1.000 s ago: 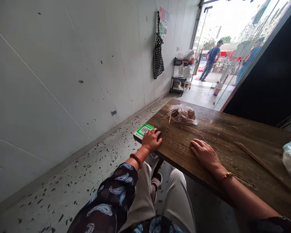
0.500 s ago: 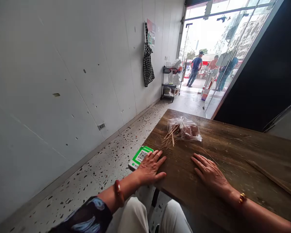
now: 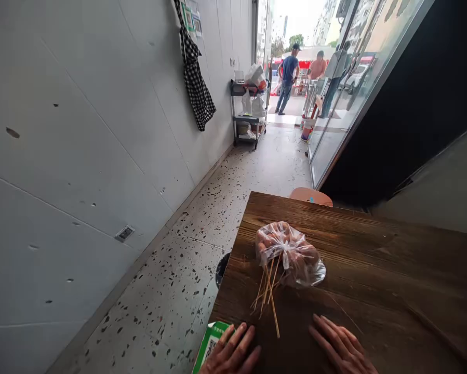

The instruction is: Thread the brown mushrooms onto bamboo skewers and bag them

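My left hand (image 3: 231,350) lies at the table's left edge, fingers stretched out, partly over a green-and-white QR code sign (image 3: 210,343). Flat on the dark wooden table (image 3: 373,259) rests my right hand (image 3: 340,345), its fingers extended and nothing in them. Both hands are cut off by the bottom of the view. Beyond them sits a knotted clear plastic bag (image 3: 288,252) of round, reddish-brown food whose kind I cannot make out. Several thin wooden skewers (image 3: 270,291) stick out of the bag towards me.
A pink stool (image 3: 311,195) stands behind the table's far edge, and a dark round bin (image 3: 221,270) beside its left edge. A checked apron (image 3: 196,78) hangs on the wall. Further off are a loaded cart (image 3: 249,104), a glass door (image 3: 346,98) and people (image 3: 288,78) outside.
The view has tilted upward and shifted, so my hands, the bag and the table sit lower in it. The stool and bin have come into sight. Both hands stay on the table.
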`<action>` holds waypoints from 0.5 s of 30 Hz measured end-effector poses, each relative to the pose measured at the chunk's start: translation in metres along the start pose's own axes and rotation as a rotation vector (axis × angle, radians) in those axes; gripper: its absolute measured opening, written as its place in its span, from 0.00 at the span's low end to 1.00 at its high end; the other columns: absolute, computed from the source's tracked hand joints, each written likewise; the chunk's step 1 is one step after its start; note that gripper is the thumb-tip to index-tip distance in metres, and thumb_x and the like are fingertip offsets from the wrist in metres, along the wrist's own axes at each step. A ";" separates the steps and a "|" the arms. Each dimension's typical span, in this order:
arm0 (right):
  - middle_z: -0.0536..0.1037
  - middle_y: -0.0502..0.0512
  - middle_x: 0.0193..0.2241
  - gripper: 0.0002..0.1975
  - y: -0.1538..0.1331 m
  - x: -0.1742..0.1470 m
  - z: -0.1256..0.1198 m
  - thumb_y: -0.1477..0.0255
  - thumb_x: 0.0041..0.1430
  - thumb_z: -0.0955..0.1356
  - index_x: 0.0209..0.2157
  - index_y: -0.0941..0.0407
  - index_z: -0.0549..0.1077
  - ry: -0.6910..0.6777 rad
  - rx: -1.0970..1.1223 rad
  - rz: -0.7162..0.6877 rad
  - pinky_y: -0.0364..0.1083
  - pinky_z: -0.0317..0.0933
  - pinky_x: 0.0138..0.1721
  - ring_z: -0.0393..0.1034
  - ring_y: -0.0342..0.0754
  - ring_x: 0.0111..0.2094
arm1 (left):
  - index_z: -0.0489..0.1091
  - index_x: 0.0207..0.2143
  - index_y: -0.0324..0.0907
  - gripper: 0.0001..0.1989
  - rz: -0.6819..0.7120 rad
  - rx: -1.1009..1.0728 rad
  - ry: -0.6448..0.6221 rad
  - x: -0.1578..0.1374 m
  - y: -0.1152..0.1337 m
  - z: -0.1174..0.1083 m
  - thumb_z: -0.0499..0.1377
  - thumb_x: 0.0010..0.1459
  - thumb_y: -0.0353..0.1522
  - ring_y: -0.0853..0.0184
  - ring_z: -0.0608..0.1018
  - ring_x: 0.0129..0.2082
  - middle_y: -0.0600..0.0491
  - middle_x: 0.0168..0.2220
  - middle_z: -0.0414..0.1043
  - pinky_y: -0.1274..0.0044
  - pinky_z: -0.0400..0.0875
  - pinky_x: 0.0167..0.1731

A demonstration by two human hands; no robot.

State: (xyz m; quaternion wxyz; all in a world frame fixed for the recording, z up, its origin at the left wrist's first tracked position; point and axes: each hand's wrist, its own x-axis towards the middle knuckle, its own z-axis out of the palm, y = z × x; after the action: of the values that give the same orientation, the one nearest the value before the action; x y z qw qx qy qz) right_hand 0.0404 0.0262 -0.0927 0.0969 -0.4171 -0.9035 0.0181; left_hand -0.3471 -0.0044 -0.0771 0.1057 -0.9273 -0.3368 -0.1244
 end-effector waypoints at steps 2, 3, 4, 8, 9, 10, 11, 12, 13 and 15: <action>0.66 0.50 0.61 0.38 -0.010 0.005 -0.017 0.74 0.55 0.65 0.66 0.41 0.55 -0.037 0.013 0.050 0.53 0.63 0.52 0.67 0.55 0.57 | 0.56 0.64 0.49 0.32 -0.063 -0.160 -0.137 0.006 -0.002 -0.021 0.57 0.58 0.39 0.55 0.62 0.63 0.49 0.65 0.57 0.64 0.60 0.59; 0.65 0.50 0.62 0.35 -0.015 0.008 -0.025 0.75 0.55 0.65 0.64 0.42 0.58 -0.061 0.034 0.084 0.53 0.61 0.53 0.65 0.55 0.58 | 0.54 0.65 0.49 0.34 -0.111 -0.229 -0.194 0.009 -0.003 -0.030 0.58 0.57 0.40 0.54 0.61 0.64 0.49 0.67 0.53 0.63 0.59 0.60; 0.66 0.51 0.62 0.32 -0.019 0.010 -0.033 0.74 0.56 0.65 0.63 0.43 0.62 -0.077 0.068 0.121 0.54 0.60 0.54 0.65 0.55 0.58 | 0.54 0.65 0.50 0.34 -0.151 -0.288 -0.244 0.012 -0.003 -0.038 0.58 0.56 0.39 0.54 0.59 0.65 0.49 0.67 0.51 0.62 0.57 0.61; 0.70 0.56 0.59 0.20 -0.041 0.030 -0.053 0.68 0.61 0.64 0.55 0.47 0.72 -0.100 0.444 0.422 0.59 0.52 0.60 0.61 0.56 0.60 | 0.53 0.65 0.50 0.34 -0.185 -0.409 -0.349 0.019 -0.004 -0.050 0.58 0.57 0.38 0.55 0.57 0.66 0.50 0.68 0.51 0.62 0.52 0.63; 0.71 0.57 0.58 0.18 -0.049 0.039 -0.056 0.64 0.61 0.64 0.52 0.49 0.74 -0.055 0.610 0.587 0.60 0.48 0.62 0.59 0.57 0.61 | 0.53 0.66 0.50 0.34 -0.188 -0.421 -0.361 0.019 -0.003 -0.050 0.57 0.58 0.39 0.55 0.56 0.66 0.50 0.68 0.51 0.62 0.52 0.63; 0.72 0.58 0.57 0.19 -0.059 0.050 -0.059 0.59 0.60 0.65 0.48 0.51 0.77 -0.009 0.798 0.760 0.59 0.45 0.63 0.58 0.58 0.61 | 0.52 0.66 0.50 0.34 -0.204 -0.426 -0.362 0.018 -0.001 -0.050 0.57 0.58 0.40 0.56 0.57 0.66 0.50 0.67 0.52 0.62 0.52 0.63; 0.73 0.60 0.54 0.21 -0.070 0.064 -0.062 0.55 0.58 0.66 0.43 0.53 0.79 0.042 1.003 0.935 0.57 0.44 0.64 0.58 0.59 0.61 | 0.52 0.66 0.50 0.34 -0.213 -0.433 -0.355 0.018 0.000 -0.050 0.56 0.58 0.41 0.56 0.58 0.65 0.50 0.67 0.52 0.62 0.53 0.63; 0.76 0.63 0.51 0.26 -0.081 0.080 -0.065 0.49 0.57 0.64 0.40 0.55 0.79 0.056 1.081 0.992 0.57 0.49 0.62 0.62 0.60 0.58 | 0.52 0.66 0.51 0.34 -0.229 -0.433 -0.345 0.017 0.001 -0.050 0.56 0.58 0.42 0.56 0.59 0.65 0.50 0.67 0.52 0.62 0.54 0.62; 0.78 0.65 0.45 0.31 -0.093 0.097 -0.068 0.45 0.57 0.61 0.38 0.57 0.79 0.074 1.115 1.014 0.57 0.55 0.58 0.67 0.61 0.53 | 0.52 0.66 0.51 0.35 -0.229 -0.435 -0.331 0.016 0.001 -0.051 0.57 0.58 0.42 0.55 0.61 0.64 0.49 0.67 0.54 0.61 0.56 0.61; 0.81 0.64 0.38 0.37 -0.115 0.134 -0.072 0.40 0.54 0.59 0.37 0.59 0.79 0.116 1.188 1.031 0.56 0.65 0.49 0.73 0.60 0.45 | 0.54 0.66 0.50 0.36 -0.220 -0.463 -0.282 0.014 -0.006 -0.053 0.57 0.56 0.46 0.53 0.66 0.61 0.47 0.64 0.59 0.60 0.62 0.58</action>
State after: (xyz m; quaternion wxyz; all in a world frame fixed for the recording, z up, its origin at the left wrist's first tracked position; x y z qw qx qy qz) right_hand -0.1168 0.0498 0.0124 0.3298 -0.6622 -0.4287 0.5186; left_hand -0.3491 -0.0064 -0.0218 -0.1707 -0.8928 -0.4093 -0.0787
